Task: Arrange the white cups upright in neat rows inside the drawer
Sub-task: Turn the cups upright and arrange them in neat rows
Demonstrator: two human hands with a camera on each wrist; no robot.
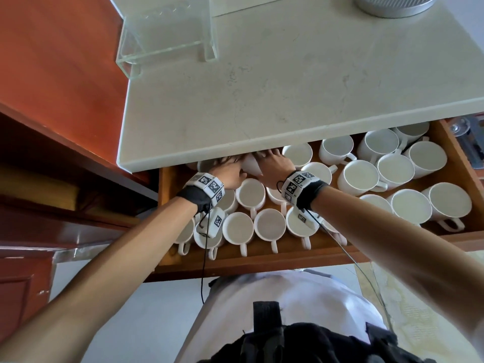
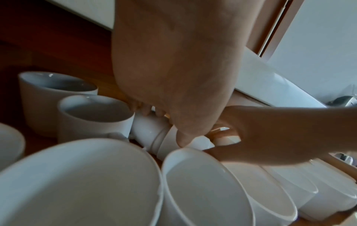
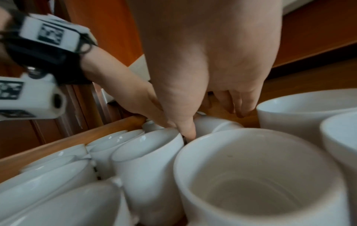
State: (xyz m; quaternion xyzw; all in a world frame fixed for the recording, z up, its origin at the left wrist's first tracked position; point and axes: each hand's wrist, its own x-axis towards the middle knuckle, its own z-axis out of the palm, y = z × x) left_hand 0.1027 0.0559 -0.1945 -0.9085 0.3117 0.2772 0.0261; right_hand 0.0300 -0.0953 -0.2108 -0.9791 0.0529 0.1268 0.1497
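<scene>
Clearly visible from above, an open wooden drawer [image 1: 296, 258] sits under the lip of a pale stone countertop [image 1: 288, 87], filled with plain white cups [image 1: 361, 178]. Nearly all stand upright with mouths up: those nearest the drawer's front edge form tidy rows with handles toward the person, while those toward the drawer's right end sit loosely at mixed angles.

Both hands reach to the back of the drawer, under the countertop's lip. A tipped cup [image 2: 154, 134] lies on its side there, glossy and smooth. The left hand [image 1: 230, 175] curls its fingers over this cup with the thumb pressed on its wall. The right hand [image 1: 273, 163] lays its fingers over the same cup's side; whether they clamp it is hard to tell.

Judging risk: the glazed cup could slip as it is turned upright, knocking against close neighbours and chipping them. Knuckles may also catch the countertop's lip overhead.
</scene>
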